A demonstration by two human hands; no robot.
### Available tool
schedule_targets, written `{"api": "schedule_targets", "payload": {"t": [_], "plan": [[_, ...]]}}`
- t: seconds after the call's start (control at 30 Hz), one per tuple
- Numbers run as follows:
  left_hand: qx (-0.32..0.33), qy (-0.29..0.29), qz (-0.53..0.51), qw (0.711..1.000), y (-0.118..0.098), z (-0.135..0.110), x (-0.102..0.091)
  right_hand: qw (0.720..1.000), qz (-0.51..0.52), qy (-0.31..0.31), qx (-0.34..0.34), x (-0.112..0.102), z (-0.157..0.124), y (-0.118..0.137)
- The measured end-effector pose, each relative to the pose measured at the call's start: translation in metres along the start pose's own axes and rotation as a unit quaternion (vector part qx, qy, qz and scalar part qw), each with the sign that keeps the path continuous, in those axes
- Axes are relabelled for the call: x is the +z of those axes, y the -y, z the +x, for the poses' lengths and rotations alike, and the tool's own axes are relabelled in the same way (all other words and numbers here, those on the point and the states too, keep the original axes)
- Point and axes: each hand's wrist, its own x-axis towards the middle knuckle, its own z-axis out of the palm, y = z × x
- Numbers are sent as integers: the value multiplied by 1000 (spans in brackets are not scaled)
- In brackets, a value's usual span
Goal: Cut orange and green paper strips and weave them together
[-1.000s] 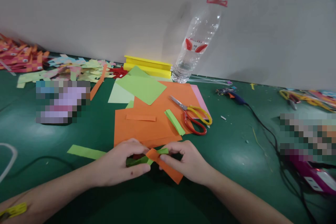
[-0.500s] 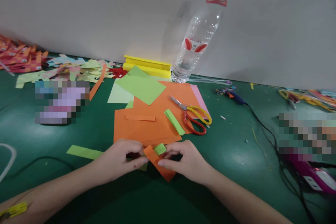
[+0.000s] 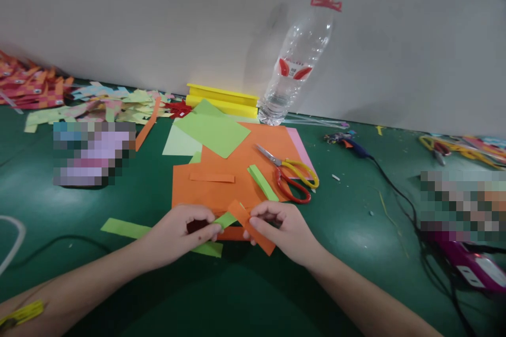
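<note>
My left hand [image 3: 193,234] is closed, thumb and fingers pinching the end of a green paper strip [image 3: 226,219]. An orange paper strip [image 3: 240,212] crosses over the green one at a slant, and my right hand [image 3: 276,229] pinches it between thumb and fingers. Below and behind them, another orange strip [image 3: 234,234] lies partly covered by my hands. A second green strip [image 3: 208,249] shows under my left hand. Just beyond are orange paper sheets [image 3: 213,195], bearing a folded orange strip [image 3: 212,177], a folded green strip [image 3: 262,182] and scissors [image 3: 282,163].
A clear bottle [image 3: 298,52] leans by the wall behind the sheets. Paper scraps [image 3: 118,105] and a pixelated object [image 3: 93,155] lie on the left. On the right are a blue-handled corded tool [image 3: 358,147], its cable, and a magenta power strip [image 3: 470,263].
The orange strip has moved up and to the right with my right hand. More of the green strip now shows between my hands, and the orange strip beneath has come into view.
</note>
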Motion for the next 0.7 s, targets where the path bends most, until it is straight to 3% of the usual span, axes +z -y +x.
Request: {"api": "schedule_targets", "payload": {"t": [0.13,0.3,0.5,0.6,0.7], "plan": [[14,9,-13,1000,4,-1,1,998,51,28,18,-1,0,-3],[21,26,-103,994,11,-7,5,998,-11,59,20,-1,-1,-2],[54,39,-84,994,4,-12,5,988,-129,62,-50,3,-6,6],[91,32,-77,992,-2,-13,4,984,-146,64,-77,5,-7,13],[109,44,-133,984,-7,-15,4,984,-144,72,-81,7,-6,21]]}}
